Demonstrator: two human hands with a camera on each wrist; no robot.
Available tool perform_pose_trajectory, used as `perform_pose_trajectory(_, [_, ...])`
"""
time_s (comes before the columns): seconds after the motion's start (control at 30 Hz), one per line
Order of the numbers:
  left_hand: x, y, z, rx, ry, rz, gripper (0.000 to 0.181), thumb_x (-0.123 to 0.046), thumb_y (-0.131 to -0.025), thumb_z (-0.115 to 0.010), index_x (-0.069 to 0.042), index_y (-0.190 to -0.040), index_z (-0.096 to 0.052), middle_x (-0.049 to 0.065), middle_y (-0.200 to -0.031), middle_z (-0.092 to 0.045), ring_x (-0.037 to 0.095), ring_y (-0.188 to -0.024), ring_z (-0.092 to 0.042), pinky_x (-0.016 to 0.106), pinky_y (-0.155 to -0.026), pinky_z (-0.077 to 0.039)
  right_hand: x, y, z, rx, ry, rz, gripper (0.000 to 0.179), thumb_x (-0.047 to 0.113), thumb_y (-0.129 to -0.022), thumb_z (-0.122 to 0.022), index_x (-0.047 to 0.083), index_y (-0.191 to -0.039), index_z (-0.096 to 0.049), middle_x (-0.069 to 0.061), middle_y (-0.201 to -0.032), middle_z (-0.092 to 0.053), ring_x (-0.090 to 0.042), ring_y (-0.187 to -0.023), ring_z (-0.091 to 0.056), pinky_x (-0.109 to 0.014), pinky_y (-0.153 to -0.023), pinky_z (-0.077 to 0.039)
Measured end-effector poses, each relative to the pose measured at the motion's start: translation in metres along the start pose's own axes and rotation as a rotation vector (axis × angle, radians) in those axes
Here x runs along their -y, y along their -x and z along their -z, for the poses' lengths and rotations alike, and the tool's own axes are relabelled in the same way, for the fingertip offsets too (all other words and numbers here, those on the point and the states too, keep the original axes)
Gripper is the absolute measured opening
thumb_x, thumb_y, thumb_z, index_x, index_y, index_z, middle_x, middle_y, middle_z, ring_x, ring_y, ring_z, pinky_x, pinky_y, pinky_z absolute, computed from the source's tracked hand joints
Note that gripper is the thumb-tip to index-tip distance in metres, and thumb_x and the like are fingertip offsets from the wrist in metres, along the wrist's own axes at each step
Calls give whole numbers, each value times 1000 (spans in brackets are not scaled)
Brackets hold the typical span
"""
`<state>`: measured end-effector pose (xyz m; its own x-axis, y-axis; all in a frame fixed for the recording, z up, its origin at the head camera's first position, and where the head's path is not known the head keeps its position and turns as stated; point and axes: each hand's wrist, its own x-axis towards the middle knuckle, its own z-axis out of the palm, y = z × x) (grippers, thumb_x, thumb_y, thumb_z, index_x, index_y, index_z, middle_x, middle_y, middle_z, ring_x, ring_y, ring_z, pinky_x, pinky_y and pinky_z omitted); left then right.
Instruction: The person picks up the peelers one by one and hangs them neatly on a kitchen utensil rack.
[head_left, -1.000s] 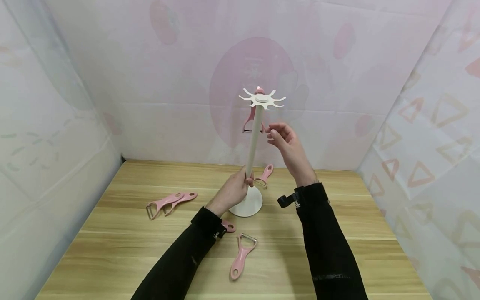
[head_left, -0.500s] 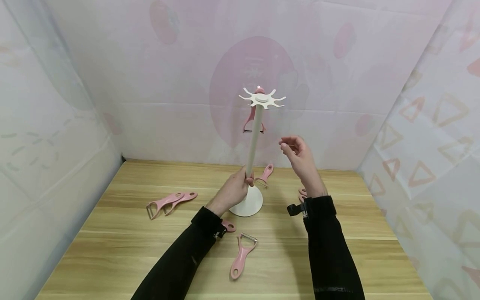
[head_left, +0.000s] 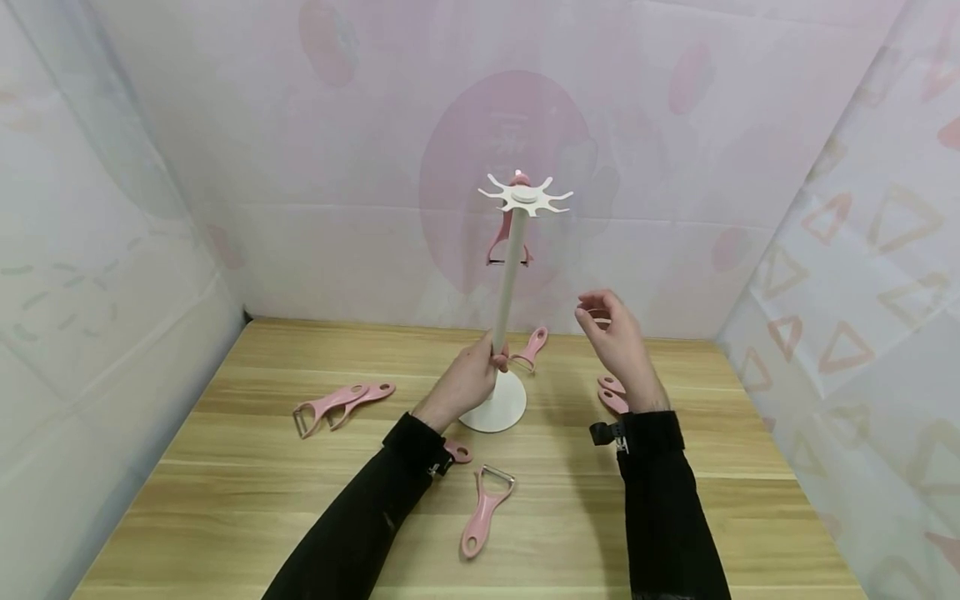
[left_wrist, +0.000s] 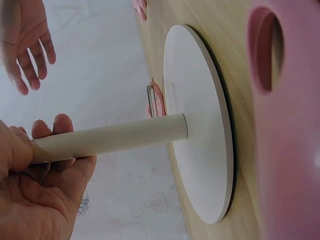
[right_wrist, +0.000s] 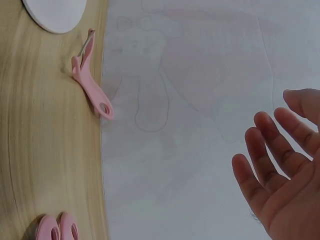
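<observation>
My left hand [head_left: 467, 379] grips the pole of a white stand [head_left: 510, 287] low down, just above its round base [left_wrist: 192, 120]. Hooked arms fan out from the stand's top, and one pink peeler [head_left: 504, 229] hangs from the far side, partly behind the pole. To the right of the pole, my right hand [head_left: 617, 337] is in the air with nothing in it; its fingers look relaxed and slightly bent in the right wrist view. Below that hand two pink peeler handles [head_left: 612, 396] show, the rest hidden by the wrist.
Two pink peelers [head_left: 341, 406] lie overlapping at the left. Another peeler [head_left: 532, 348] rests behind the base, and one more peeler [head_left: 483, 517] lies at the front. The left sleeve partly covers a further peeler [head_left: 459, 452]. Fabric walls [head_left: 360, 250] enclose the wooden table [head_left: 240, 500].
My right hand has drawn away from near the hanging peeler, moving right and down, uncovering the two peeler handles on the right. My left hand and the stand have stayed put.
</observation>
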<state>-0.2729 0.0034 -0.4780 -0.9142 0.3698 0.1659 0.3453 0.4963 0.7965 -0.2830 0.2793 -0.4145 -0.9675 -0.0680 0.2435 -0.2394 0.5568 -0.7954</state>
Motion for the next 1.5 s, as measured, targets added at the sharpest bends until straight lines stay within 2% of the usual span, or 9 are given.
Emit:
perform_pose_trajectory(0.33, [0,-1,-1,-1,-5,14,11,-11,-126,-49,-8,-124,-60,11,-111,-75,22,-101,-67,41,-91,-58,-7,14,5,35,244,-24,45,21,-123,-63,-2,-161,-58,-28,-159,-64,-50,-150,-61,-67,-129,-48])
perform_pose_trajectory(0.7, [-1,1,-1,7,-1,26,11,-11,-126,-49,-9,-125,-60,12,-115,-76,22,-103,-68,41,-89,-58,-19,26,14,111,414,-72,44,16,-120,-67,-3,-158,-61,-30,-156,-67,-50,-146,-65,-67,-122,-54])
perform_pose_trajectory(1.03, [-2,0,0,4,9,45,12,-10,-126,-48,-9,-126,-60,11,-115,-76,23,-108,-69,44,-94,-60,-27,31,21,178,479,-164,48,16,-119,-70,1,-163,-59,-29,-159,-65,-50,-145,-66,-66,-118,-56])
perform_pose_trajectory(1.33, [-1,0,0,3,11,37,10,-10,-125,-50,-9,-126,-60,11,-115,-75,23,-110,-69,45,-96,-61,-42,34,30,247,497,-218,52,11,-116,-72,-3,-163,-57,-35,-162,-62,-54,-144,-65,-68,-117,-56])
perform_pose_trajectory(1.5, [-1,1,2,16,7,24,8,-11,-125,-52,-8,-126,-59,12,-116,-75,25,-110,-69,48,-98,-61,-50,35,34,284,500,-252,55,17,-116,-76,-5,-163,-57,-36,-165,-61,-56,-147,-63,-69,-121,-54])
